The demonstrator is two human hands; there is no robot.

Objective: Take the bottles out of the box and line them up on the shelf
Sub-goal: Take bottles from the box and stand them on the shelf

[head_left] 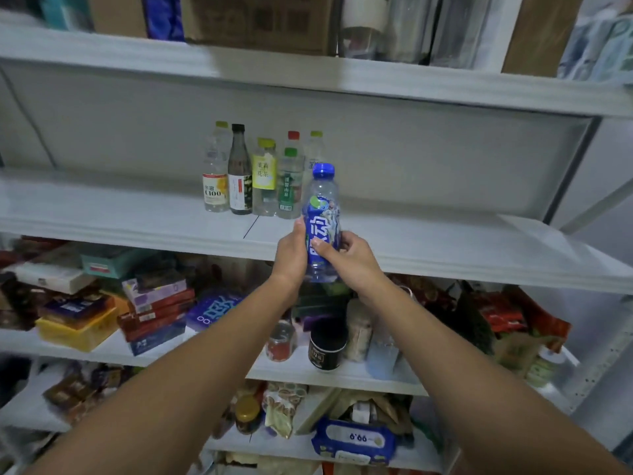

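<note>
Left hand and right hand together gripped one blue-capped bottle, holding it upright in front of the white shelf. The left thumb lay up the bottle's left side, and the right thumb pressed across the blue label while the right fingers curled round the far side. The bottle's base hung in front of the shelf's front lip, slightly below the board, so it was not standing on the shelf.

Just to the left, further back on the same shelf, stood a close row of bottles: a C100 bottle, a dark bottle with a black cap, a yellow-label bottle and a green-label bottle. More bottles stood behind them (their labels were mostly hidden), among them a red-capped one.

On the shelf below lay stacked packets and a black jar.
</note>
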